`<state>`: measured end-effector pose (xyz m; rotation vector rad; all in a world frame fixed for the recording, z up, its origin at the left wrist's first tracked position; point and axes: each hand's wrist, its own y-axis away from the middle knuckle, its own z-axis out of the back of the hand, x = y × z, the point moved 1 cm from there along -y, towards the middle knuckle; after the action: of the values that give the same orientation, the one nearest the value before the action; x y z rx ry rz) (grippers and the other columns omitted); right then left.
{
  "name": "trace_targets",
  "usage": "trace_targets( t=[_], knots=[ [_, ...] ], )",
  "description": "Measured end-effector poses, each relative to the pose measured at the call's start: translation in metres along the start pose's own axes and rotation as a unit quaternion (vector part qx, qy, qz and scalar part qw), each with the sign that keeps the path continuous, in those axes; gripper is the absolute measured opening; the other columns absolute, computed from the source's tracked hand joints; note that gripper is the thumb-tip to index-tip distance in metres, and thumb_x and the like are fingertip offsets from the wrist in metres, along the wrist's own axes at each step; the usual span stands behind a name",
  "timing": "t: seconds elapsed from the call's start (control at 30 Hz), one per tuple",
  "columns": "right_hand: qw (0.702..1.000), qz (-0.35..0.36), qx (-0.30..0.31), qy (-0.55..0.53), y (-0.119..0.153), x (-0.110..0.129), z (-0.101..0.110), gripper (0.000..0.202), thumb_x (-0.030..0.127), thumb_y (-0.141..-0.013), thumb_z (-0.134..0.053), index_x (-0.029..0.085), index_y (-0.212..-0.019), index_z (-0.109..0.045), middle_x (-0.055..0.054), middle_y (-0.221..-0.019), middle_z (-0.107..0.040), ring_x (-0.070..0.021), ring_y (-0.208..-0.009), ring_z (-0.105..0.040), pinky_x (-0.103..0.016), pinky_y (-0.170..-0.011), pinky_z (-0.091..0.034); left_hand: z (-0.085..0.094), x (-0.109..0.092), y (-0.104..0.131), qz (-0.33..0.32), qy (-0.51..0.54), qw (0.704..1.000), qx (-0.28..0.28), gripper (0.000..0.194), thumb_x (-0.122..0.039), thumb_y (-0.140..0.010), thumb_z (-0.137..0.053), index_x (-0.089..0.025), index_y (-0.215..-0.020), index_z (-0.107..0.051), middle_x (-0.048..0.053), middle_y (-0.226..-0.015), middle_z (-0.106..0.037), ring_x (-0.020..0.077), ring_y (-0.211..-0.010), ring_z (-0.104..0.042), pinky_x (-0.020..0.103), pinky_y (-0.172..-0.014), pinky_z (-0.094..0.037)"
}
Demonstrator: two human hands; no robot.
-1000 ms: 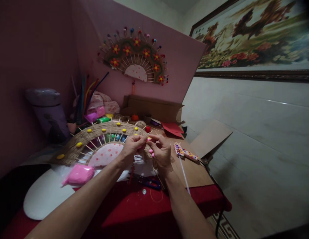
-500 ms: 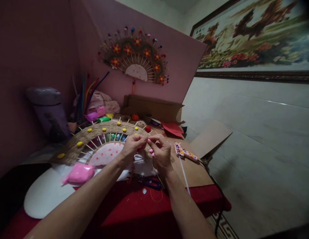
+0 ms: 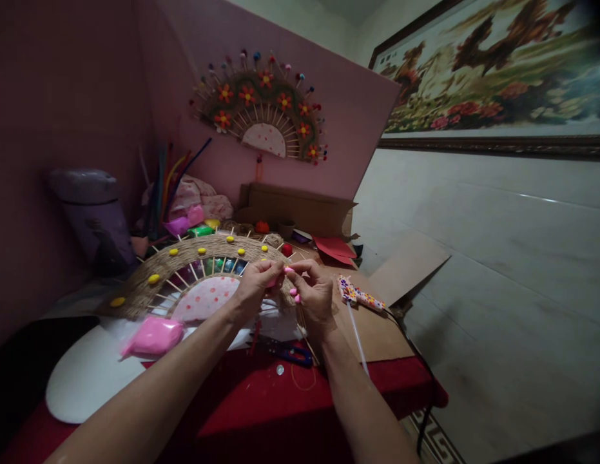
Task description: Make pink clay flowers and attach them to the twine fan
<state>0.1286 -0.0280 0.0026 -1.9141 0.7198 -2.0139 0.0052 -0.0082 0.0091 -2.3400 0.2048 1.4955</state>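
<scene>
Marks at upper left of the wall painting, too small to read. Left hand half-closed, right hand curled; both grasping, small pink piece pinched between fingertips. Piece is above the worktop, well in from its right edge, by the right end of a cord-wrapped fan with yellow dots.
</scene>
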Motion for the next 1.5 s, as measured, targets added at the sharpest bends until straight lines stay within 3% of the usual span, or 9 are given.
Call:
trace_targets(
  t=[0.23,0.43,0.53,0.7,0.83,1.03,1.5],
  knots=[
    [1.0,0.012,-0.003,0.014,0.0004,0.0037,0.0005,0.02,0.039,-0.074,-0.069,0.021,-0.079,-0.065,0.0,-0.08,-0.06,-0.0093,-0.057,-0.051,-0.02,-0.043,-0.041,0.0009,0.0016,0.0001,0.03,0.018,0.999,0.005,0.042,-0.051,-0.065,-0.072,-0.014,-0.06,-0.052,-0.006,-0.048,-0.04,0.004,-0.042,-0.031,0.019,-0.041,-0.021],
    [1.0,0.008,0.0,0.006,-0.0002,0.0018,0.0013,0.024,0.036,-0.073,-0.069,0.023,-0.093,-0.065,0.0,-0.081,-0.059,-0.0088,-0.055,-0.049,-0.02,-0.042,-0.041,0.001,-0.0002,0.0006,0.026,0.036,0.999,0.027,0.043,-0.04,-0.063,-0.076,-0.015,-0.051,-0.042,-0.006,-0.046,-0.037,0.0036,-0.042,-0.03,0.018,-0.041,-0.019],
    [1.0,0.016,0.002,0.012,-0.0007,0.0018,0.002,0.02,0.039,-0.076,-0.067,0.022,-0.087,-0.066,-0.001,-0.085,-0.057,-0.0089,-0.057,-0.049,-0.02,-0.04,-0.04,0.0014,0.0011,0.0001,0.026,0.022,0.999,0.041,0.043,-0.042,-0.064,-0.074,-0.015,-0.051,-0.043,-0.006,-0.046,-0.037,0.0033,-0.042,-0.029,0.019,-0.041,-0.018],
    [0.985,0.123,-0.031,0.119,-0.0001,0.0054,0.0038,0.01,0.032,-0.08,-0.064,0.023,-0.084,-0.067,-0.003,-0.09,-0.056,-0.0144,-0.075,-0.054,-0.024,-0.054,-0.045,0.0008,0.0002,0.0004,0.029,-0.007,1.0,0.006,0.04,-0.049,-0.066,-0.071,-0.014,-0.061,-0.054,-0.005,-0.049,-0.043,0.0034,-0.041,-0.034,0.018,-0.041,-0.02],
    [0.961,0.187,-0.021,0.201,0.001,0.0068,0.0033,0.008,0.026,-0.082,-0.061,0.023,-0.087,-0.067,-0.004,-0.088,-0.058,-0.017,-0.082,-0.055,-0.028,-0.064,-0.045,0.0006,-0.0019,0.0009,0.043,-0.001,0.999,0.005,0.036,-0.044,-0.062,-0.076,-0.013,-0.064,-0.057,-0.005,-0.049,-0.043,0.0034,-0.041,-0.035,0.018,-0.041,-0.021],
    [0.966,0.181,-0.024,0.185,0.0007,0.0066,0.0037,0.007,0.027,-0.083,-0.06,0.023,-0.085,-0.066,-0.004,-0.087,-0.058,-0.017,-0.082,-0.056,-0.029,-0.065,-0.046,0.0012,-0.0015,0.0018,0.062,0.031,0.997,0.037,0.038,-0.047,-0.069,-0.069,-0.013,-0.062,-0.054,-0.005,-0.051,-0.04,0.0038,-0.043,-0.032,0.018,-0.041,-0.022],
    [0.967,0.178,-0.033,0.177,-0.0004,0.005,0.0043,0.009,0.028,-0.082,-0.063,0.022,-0.088,-0.066,-0.003,-0.089,-0.058,-0.0151,-0.079,-0.057,-0.027,-0.061,-0.047,-0.0021,-0.0043,0.0037,0.054,0.026,0.997,0.047,0.037,-0.043,-0.07,-0.069,-0.014,-0.06,-0.049,-0.005,-0.05,-0.039,0.0043,-0.043,-0.033,0.018,-0.041,-0.022]
  ],
)
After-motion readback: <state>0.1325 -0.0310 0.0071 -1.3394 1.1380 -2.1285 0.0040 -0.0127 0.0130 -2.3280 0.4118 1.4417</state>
